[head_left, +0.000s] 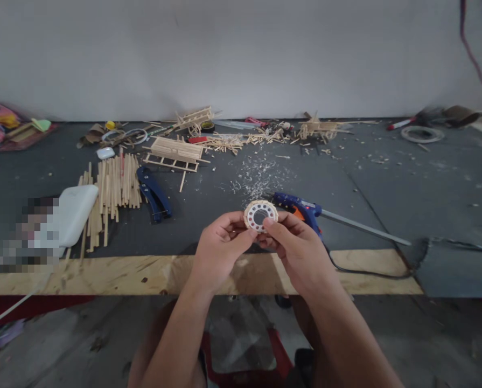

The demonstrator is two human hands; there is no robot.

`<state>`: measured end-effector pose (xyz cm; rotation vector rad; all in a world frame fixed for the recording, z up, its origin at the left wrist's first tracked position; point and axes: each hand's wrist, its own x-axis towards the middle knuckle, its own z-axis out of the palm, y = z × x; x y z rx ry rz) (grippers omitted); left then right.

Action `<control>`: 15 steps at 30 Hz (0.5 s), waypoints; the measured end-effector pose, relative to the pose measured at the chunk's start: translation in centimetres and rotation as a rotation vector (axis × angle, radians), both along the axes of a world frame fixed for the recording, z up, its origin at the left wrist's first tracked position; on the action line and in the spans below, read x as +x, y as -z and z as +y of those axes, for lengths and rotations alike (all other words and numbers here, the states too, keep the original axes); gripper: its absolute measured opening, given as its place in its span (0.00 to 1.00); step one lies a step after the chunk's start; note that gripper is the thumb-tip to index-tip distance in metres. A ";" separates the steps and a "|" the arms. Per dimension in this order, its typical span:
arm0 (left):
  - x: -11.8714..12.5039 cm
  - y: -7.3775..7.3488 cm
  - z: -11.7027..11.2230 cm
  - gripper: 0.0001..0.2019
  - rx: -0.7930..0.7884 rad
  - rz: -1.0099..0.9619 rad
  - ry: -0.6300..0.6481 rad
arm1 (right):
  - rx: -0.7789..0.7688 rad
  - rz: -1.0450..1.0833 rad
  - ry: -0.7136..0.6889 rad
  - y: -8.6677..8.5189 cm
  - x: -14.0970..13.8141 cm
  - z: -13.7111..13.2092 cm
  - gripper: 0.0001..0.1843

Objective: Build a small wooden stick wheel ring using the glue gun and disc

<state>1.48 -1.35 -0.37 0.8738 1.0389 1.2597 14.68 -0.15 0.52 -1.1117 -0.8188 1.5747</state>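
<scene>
Pinching a small white ring [251,216] between them, my left hand [220,245] and right hand [303,248] are both closed on its rim, with the right thumb lying over part of its face. Through my remote head view, the ring is held up over the near side of the dark worktop [212,202], pierced with round holes and edged in pale, wood-like pieces. I judge the step in hand to be steadying that edging. The next move, I think, calls for light, even pressure, and for keeping clear of the front of the blue glue gun [299,202], which may be hot, just beyond the right hand. Farther out I see pale scraps [253,180], blue cutters [155,198], wooden sticks [117,186] beside them, and a slatted wooden piece [176,152] behind.
</scene>
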 end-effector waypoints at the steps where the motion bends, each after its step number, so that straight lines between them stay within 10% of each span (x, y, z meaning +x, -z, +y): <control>1: 0.0 0.0 0.0 0.10 0.001 -0.004 0.004 | -0.001 0.006 -0.003 0.0 0.0 0.0 0.11; 15: -0.5 -0.1 0.0 0.09 -0.023 -0.077 0.046 | 0.016 0.055 0.003 0.0 0.0 0.1 0.11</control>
